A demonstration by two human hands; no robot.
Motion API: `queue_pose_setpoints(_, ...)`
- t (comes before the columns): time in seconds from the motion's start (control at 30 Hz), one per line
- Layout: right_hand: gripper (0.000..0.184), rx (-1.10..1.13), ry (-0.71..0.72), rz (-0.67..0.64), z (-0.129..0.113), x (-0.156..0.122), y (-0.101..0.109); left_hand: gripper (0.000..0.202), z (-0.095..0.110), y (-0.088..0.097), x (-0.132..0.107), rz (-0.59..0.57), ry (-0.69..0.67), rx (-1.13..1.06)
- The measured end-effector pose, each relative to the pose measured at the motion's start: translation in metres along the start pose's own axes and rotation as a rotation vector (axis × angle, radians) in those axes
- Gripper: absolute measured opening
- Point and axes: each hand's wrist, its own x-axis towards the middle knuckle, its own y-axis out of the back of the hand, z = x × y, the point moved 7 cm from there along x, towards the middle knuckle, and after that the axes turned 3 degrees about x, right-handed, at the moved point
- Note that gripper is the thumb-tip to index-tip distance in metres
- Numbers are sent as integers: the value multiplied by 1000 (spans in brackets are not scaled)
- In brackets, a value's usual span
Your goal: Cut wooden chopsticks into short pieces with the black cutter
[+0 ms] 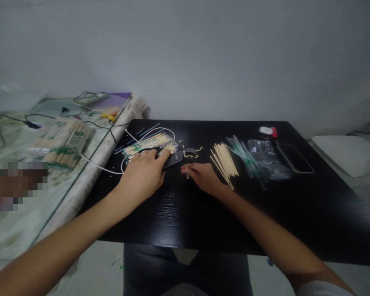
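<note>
My left hand [144,168] is closed over the dark handles of a pair of pruning shears [176,158], whose curved jaw points right. Just right of the jaw, my right hand [200,174] pinches a thin wooden stick [188,176], mostly hidden by the fingers. Several short cut stick pieces [191,156] are scattered around the jaw. Beyond my left hand lies a plastic-wrapped pack of wooden sticks [152,142], partly covered by the hand. A fanned pile of loose wooden sticks [225,160] rests to the right of my right hand.
Clear plastic wrappers [249,158], a dark phone [295,158] and a white earbud case [265,130] lie on the black table [179,218]. A white cable [101,167] runs left to a glass-topped table with wrapped stick bundles [66,142]. A white seat [347,154] stands at right.
</note>
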Motion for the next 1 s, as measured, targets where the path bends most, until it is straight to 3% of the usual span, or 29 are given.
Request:
queue_pose_setpoints(0.37, 14, 9, 5, -26, 1, 2, -2, 46, -5, -7, 1, -97, 47, 24)
queue_pose_setpoints(0.53, 14, 13, -5, -16, 0, 2, -3, 51, -8, -9, 3, -80, 32, -6)
queue_pose_setpoints(0.73, 13, -8, 45, -69, -10, 0, 23, 38, -23, -19, 8, -14, 75, -118)
queue_pose_setpoints(0.87, 9, -247, -164, -70, 18, -5, 51, 27, -35, -36, 15, 92, 160, -259)
queue_pose_setpoints(1.0, 15, -404, -410, -114, 49, -19, 55, 26, -19, -62, 26, 169, 121, -552)
